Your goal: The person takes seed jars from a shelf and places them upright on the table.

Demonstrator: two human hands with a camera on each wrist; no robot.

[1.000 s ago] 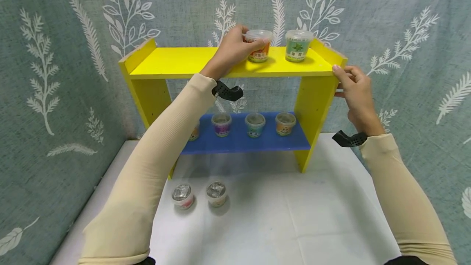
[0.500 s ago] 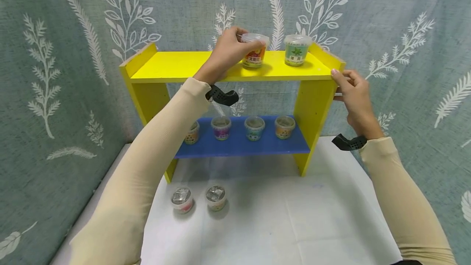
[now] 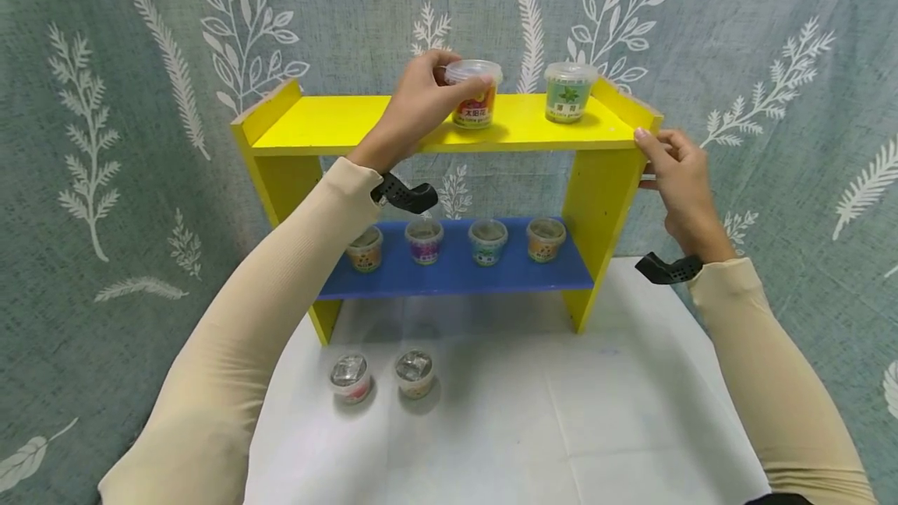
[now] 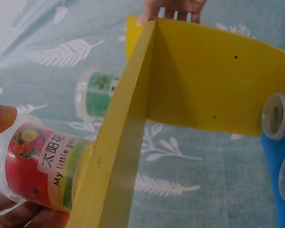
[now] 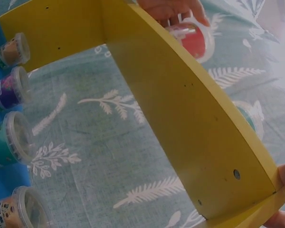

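My left hand holds a red-labelled plastic cup with a clear lid, thumb across its front and fingers behind. That cup is upright at the yellow top board of a small shelf unit. To its right on the same board stands a green-labelled cup. At the unit's right end, my right hand grips the corner, thumb on the front edge and fingers around the outer side. In the left wrist view the red cup sits between thumb and fingers.
Several lidded cups stand in a row on the blue lower shelf, among them a purple one. Two foil-topped cups, one pinkish and one pale, stand on the white table in front. A patterned curtain hangs behind.
My left hand has moved the red-labelled cup a little to the left along the top board, away from the green one. The right hand has kept its grip on the shelf corner.
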